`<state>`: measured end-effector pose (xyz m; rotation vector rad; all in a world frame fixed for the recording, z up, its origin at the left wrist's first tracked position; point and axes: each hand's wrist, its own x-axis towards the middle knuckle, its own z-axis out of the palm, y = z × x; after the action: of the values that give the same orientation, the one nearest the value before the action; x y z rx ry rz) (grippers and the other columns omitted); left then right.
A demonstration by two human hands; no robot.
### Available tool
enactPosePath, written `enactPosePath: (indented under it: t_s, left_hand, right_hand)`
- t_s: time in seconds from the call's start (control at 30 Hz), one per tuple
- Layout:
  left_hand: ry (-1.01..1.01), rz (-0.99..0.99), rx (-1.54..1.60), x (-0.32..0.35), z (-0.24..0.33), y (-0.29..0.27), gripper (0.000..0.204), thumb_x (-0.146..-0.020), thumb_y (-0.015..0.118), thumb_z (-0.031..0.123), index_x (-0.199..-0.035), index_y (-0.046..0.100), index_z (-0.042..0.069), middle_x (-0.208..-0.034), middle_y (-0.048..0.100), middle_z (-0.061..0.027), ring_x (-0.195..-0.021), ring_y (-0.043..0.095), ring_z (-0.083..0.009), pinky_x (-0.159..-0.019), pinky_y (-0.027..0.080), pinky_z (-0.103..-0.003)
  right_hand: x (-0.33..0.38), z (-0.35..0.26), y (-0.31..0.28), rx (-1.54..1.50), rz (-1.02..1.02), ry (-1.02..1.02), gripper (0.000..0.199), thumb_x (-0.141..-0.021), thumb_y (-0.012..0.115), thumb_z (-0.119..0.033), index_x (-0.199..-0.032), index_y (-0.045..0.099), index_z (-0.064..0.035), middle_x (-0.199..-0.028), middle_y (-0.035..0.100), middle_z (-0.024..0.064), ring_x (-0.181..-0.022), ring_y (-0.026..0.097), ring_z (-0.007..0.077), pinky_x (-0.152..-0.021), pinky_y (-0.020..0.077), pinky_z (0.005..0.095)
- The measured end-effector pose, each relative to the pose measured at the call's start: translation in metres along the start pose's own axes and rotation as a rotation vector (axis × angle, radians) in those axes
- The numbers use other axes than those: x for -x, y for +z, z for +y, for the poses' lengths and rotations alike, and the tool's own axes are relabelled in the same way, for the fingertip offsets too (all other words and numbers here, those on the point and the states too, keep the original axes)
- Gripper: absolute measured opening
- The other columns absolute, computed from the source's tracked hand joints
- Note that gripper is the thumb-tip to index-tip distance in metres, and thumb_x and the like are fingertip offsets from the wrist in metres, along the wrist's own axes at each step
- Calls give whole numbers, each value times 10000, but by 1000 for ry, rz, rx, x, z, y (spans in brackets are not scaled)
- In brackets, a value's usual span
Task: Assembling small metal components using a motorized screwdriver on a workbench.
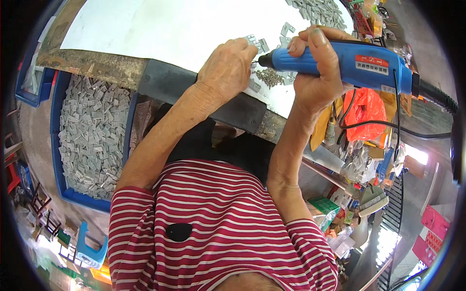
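My right hand (318, 65) is wrapped round a blue electric screwdriver (357, 60), its black nose pointing left. The thin bit at its tip reaches toward the fingertips of my left hand (227, 65). Those fingers are bent and pressed together over the white sheet (145, 24); whatever they pinch is hidden under them. Just beyond them lie small grey metal plates (262, 45) with cut-outs. A pile of small screws (270, 77) sits below the screwdriver's nose, with a few more grey pieces around it.
A heap of grey parts (320, 12) covers the sheet's far right. To my left stands a blue bin (57, 160) full of grey pieces. A dark pad (167, 82) hangs over the bench's front edge. The screwdriver's black cable (437, 94) runs right, past a red plastic bag (366, 116).
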<state>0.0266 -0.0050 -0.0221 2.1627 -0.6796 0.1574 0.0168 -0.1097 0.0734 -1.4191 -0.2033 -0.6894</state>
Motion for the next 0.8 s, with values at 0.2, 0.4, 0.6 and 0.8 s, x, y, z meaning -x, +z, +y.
enactPosePath:
  t_s: [0.2,0.4,0.6,0.8]
  left_hand:
    - [-16,11,53,0,0,-2,161,-693,603,-11,-830,519,-5,-803,517,-129,-776,534,-297,-697,445,-381]
    - [-13,28,110,-3,0,-2,71,-708,545,-7,-777,541,-24,-776,530,-164,-799,553,-328,-694,475,-407]
    - [-105,8,156,0,2,-5,81,-718,519,2,-792,545,-22,-777,528,-178,-778,556,-347,-677,472,-424]
    - [-93,27,172,0,-1,-2,99,-720,519,14,-803,554,-27,-783,529,-185,-771,561,-349,-662,475,-425]
  right_hand:
    - [7,-2,2,133,-54,-34,142,-692,591,7,-801,535,79,-636,561,154,-499,552,193,-517,469,297]
    - [6,17,1,270,-192,-271,204,-639,491,155,-772,598,44,-690,552,122,-510,551,143,-479,454,244]
    - [-18,21,10,186,-313,-56,25,-672,548,53,-695,555,57,-557,506,88,-497,541,154,-455,423,250]
    - [-11,-4,16,178,-286,140,186,-670,668,37,-798,553,-33,-666,568,54,-514,544,111,-445,444,214]
